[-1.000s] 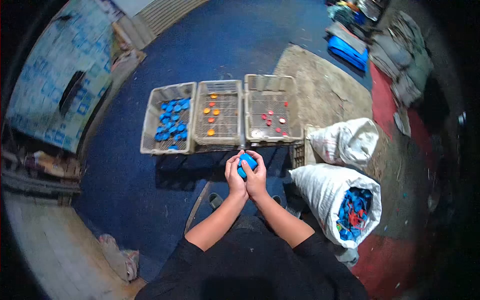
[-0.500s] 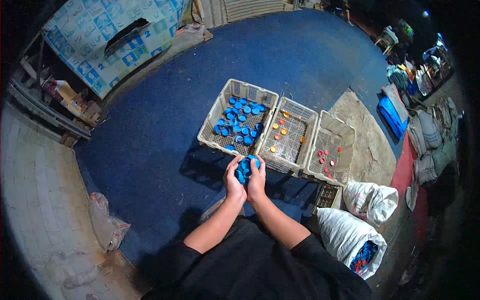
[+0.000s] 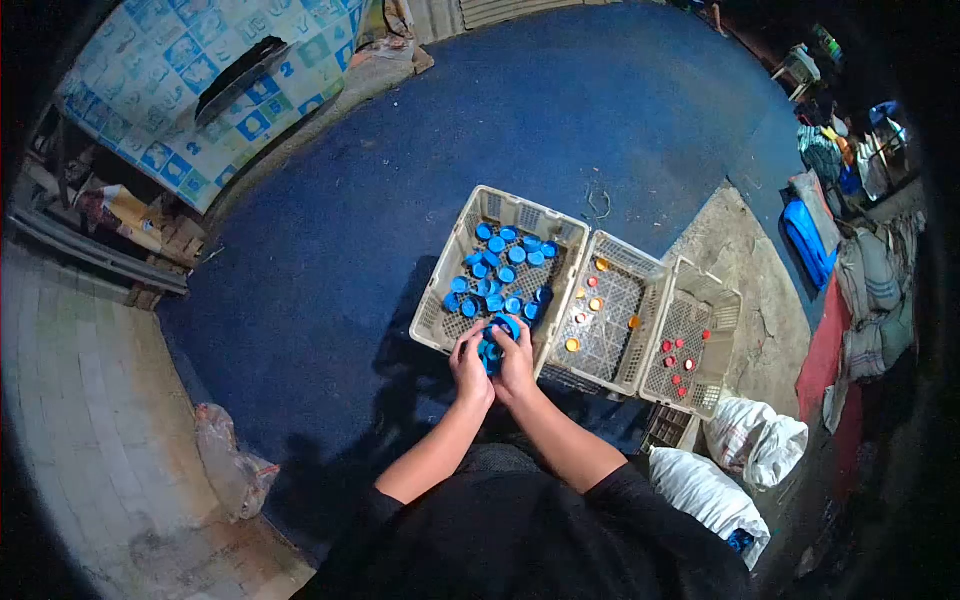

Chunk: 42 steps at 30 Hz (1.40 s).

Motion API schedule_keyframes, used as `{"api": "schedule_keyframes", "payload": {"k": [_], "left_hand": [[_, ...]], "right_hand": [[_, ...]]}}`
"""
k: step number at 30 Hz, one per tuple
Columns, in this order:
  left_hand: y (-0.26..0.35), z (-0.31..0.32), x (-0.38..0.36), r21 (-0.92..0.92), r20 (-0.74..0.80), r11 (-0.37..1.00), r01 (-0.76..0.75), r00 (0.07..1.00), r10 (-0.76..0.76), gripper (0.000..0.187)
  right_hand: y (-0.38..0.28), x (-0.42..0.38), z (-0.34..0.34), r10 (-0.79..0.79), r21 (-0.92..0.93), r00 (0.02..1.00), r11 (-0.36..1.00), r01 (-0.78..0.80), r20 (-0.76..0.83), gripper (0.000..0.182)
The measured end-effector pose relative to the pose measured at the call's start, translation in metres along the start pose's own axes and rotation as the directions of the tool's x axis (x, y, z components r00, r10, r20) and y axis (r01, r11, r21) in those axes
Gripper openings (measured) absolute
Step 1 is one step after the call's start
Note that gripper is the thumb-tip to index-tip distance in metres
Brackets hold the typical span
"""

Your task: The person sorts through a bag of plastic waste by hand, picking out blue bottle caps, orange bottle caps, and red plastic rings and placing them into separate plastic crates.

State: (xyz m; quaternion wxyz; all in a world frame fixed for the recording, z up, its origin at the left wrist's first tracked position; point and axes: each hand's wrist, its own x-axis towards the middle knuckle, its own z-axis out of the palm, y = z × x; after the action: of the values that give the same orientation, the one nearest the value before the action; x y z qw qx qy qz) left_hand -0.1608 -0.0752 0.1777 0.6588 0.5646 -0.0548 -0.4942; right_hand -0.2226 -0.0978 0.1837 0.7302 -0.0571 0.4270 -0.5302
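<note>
Cupped together, my left hand [image 3: 470, 365] and my right hand [image 3: 516, 362] hold a heap of blue bottle caps [image 3: 490, 350] between them. They are at the near edge of the largest crate [image 3: 432, 338], whose mesh floor carries many scattered blue caps [image 3: 516, 255]. Right of it, a middle crate [image 3: 612, 345] contains several orange and yellow caps [image 3: 595, 304]. The smallest crate [image 3: 735, 330], at the right end of the row, has several red caps [image 3: 680, 365] in it. My palms and the lower caps are partly hidden by my fingers.
Two white sacks [image 3: 700, 490] [image 3: 755, 440] stand right of me, one with blue pieces at its mouth. A clear plastic bag [image 3: 230, 460] lies at left. Blue flooring [image 3: 330, 230] surrounds the crates; a patterned sheet [image 3: 210, 90] hangs at upper left.
The view has shifted, so the crates appear lower and further right. My cupped hands, still around the blue caps, now overlap the near edge of the largest crate.
</note>
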Motion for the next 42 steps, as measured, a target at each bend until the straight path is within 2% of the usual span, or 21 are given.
{"api": "schedule_keyframes", "payload": {"k": [4,7,9,12,15,19,20,23,24,27,28,30,31,32,33,34,37,38,40,41,42], "left_hand": [[-0.004,0.014,0.050,-0.097,-0.040,0.995,0.031,0.999,-0.035,0.021],[-0.012,0.009,0.097,-0.230,0.139,0.901,0.367,0.929,-0.343,0.032],[-0.001,0.018,0.106,-0.255,0.214,0.834,0.489,0.870,-0.444,0.024],[0.015,0.034,0.104,-0.233,0.175,0.818,0.526,0.850,-0.497,0.023],[0.011,0.033,0.111,-0.280,0.232,0.808,0.518,0.854,-0.466,0.024],[0.010,0.027,0.128,-0.198,0.094,0.876,0.440,0.898,-0.429,0.024],[0.014,0.031,0.127,-0.236,0.083,0.865,0.442,0.896,-0.435,0.046],[0.048,0.042,0.122,-0.300,0.149,0.788,0.538,0.842,-0.518,0.073],[0.041,0.037,0.134,-0.263,0.113,0.818,0.511,0.858,-0.500,0.085],[0.045,0.006,0.160,-0.123,0.040,0.853,0.507,0.861,-0.506,0.089],[0.062,-0.004,0.154,-0.128,0.097,0.811,0.571,0.821,-0.562,0.090],[0.068,-0.040,0.169,-0.043,0.185,0.828,0.560,0.818,-0.544,0.082],[0.070,-0.066,0.176,0.002,0.248,0.837,0.547,0.811,-0.530,0.077],[0.075,-0.091,0.180,0.052,0.307,0.839,0.542,0.790,-0.530,0.073],[0.079,-0.116,0.184,0.102,0.367,0.840,0.533,0.764,-0.530,0.069],[0.080,-0.142,0.190,0.170,0.364,0.826,0.537,0.745,-0.559,0.067],[0.076,-0.227,0.200,0.430,0.310,0.769,0.473,0.723,-0.618,0.063],[0.073,-0.254,0.201,0.586,0.202,0.686,0.433,0.741,-0.640,0.060],[0.057,-0.321,0.202,0.834,-0.003,0.440,0.332,0.801,-0.599,0.051],[0.025,-0.388,0.236,0.971,0.209,0.020,-0.239,0.801,-0.561,0.045],[0.040,-0.399,0.225,0.975,-0.040,-0.194,-0.107,0.775,-0.630,0.044]], "right_hand": [[-0.008,0.032,0.020,-0.080,-0.158,0.997,0.984,0.077,-0.010,0.042],[-0.004,0.046,0.030,-0.321,-0.508,0.943,0.799,0.321,0.090,0.040],[0.002,0.063,0.031,-0.398,-0.561,0.916,0.746,0.360,0.059,0.040],[-0.005,0.063,0.048,-0.264,-0.316,0.951,0.927,0.204,-0.160,0.042],[-0.001,0.071,0.053,-0.281,-0.183,0.937,0.952,0.246,-0.205,0.043],[-0.007,0.089,0.051,-0.294,-0.069,0.920,0.956,0.286,-0.258,0.050],[-0.014,0.086,0.059,-0.308,-0.025,0.915,0.950,0.313,-0.261,0.053],[-0.030,0.083,0.066,-0.189,0.105,0.940,0.968,0.226,-0.283,0.054],[-0.027,0.088,0.057,-0.186,0.042,0.938,0.978,0.206,-0.292,0.055],[-0.024,0.083,0.024,-0.016,0.079,0.946,0.996,0.044,-0.324,0.054],[-0.022,0.077,0.006,-0.090,-0.026,0.982,0.996,0.087,-0.168,0.083],[-0.001,0.072,-0.048,-0.033,-0.031,0.961,0.999,0.025,-0.276,0.076],[-0.004,0.039,-0.042,-0.099,-0.091,0.937,0.993,0.073,-0.336,0.060],[0.002,0.029,-0.073,-0.102,-0.126,0.947,0.990,0.066,-0.303,0.045],[0.017,0.024,-0.130,-0.079,-0.105,0.990,0.992,0.067,-0.114,0.033],[0.017,-0.005,-0.128,-0.032,-0.218,0.944,0.975,-0.043,-0.328,0.036],[0.065,-0.071,-0.242,-0.122,-0.510,0.877,0.847,-0.152,-0.464,0.038],[0.091,-0.096,-0.286,-0.154,-0.577,0.860,0.796,-0.183,-0.486,0.039],[0.113,-0.168,-0.300,-0.277,-0.767,0.764,0.497,-0.406,-0.583,0.045],[0.148,-0.205,-0.342,-0.247,-0.733,0.728,0.481,-0.481,-0.640,0.048],[0.176,-0.229,-0.378,-0.221,-0.694,0.687,0.467,-0.548,-0.692,0.051]]}}
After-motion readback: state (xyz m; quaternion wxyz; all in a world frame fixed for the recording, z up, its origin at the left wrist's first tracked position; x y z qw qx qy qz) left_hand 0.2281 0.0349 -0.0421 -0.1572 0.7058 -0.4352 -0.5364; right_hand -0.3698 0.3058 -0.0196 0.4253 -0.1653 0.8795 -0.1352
